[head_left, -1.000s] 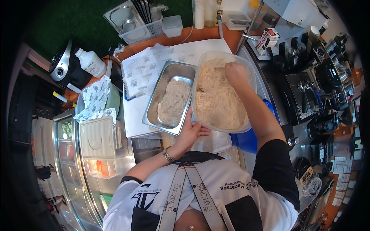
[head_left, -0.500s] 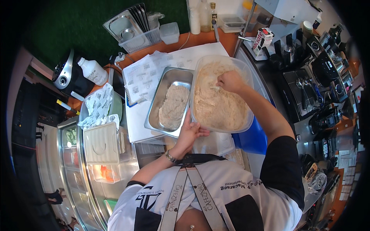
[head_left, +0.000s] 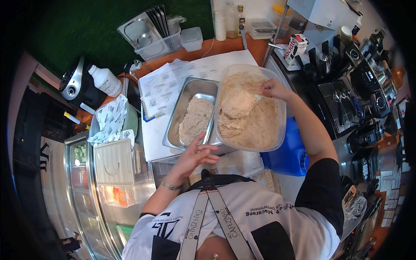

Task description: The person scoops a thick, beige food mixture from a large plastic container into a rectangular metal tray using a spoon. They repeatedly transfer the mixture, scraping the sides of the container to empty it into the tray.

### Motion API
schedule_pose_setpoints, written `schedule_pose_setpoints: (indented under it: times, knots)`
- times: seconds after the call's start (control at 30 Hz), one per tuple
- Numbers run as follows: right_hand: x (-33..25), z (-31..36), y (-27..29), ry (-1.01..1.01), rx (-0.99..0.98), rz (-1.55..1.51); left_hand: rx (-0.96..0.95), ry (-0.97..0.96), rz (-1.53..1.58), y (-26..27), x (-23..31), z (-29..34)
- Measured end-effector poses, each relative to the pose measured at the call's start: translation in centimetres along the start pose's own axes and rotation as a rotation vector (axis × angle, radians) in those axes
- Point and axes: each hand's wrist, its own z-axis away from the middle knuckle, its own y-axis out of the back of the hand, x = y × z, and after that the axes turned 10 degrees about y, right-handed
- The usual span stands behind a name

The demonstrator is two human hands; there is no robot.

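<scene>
Your right hand (head_left: 275,89) is over the right side of a clear plastic tub (head_left: 283,123), its fingers pinched together on a small pale object (head_left: 260,98); the object is mostly hidden, so its kind cannot be told. Just left of those fingers, a thick mound of beige, dough-like mixture (head_left: 247,134) rises in the tub, and more of it spreads toward you, below your right hand.

Your left hand (head_left: 197,155) is open and empty, fingers spread, at the near end of a deep metal pan (head_left: 176,115). The fingertips overlap the pan's rim in this view; whether they touch it cannot be told. Beyond them, inside the pan, lies a smooth beige lump (head_left: 196,120). The pan stands beside the tub, between your two hands.

Farther out past your left hand, printed paper (head_left: 169,86) lies flat. On the near side of your right hand, a blue container (head_left: 288,154) shows partly beneath the tub.
</scene>
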Motion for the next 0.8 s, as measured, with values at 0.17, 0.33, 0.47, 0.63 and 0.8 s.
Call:
schedule_pose_setpoints:
  times: [0.17,0.33,0.47,0.63,0.8]
  knots:
    - [-5.1,-0.4,4.4,0.032,0.105,0.039,0.133,-0.114,0.096,4.5,1.6,5.8]
    - [-11.7,-3.5,6.6,0.083,0.064,0.288,0.349,-0.301,0.175,8.8,2.1,10.1]
    - [-15.9,-7.4,2.9,0.240,0.066,0.453,0.429,-0.397,0.237,10.1,2.3,11.8]
    - [-16.7,-11.8,-7.7,0.504,0.038,1.012,0.445,-0.406,0.254,10.5,2.1,12.5]
    - [-15.5,-11.9,-14.6,0.873,0.050,1.187,0.454,-0.397,0.259,11.4,1.6,13.3]
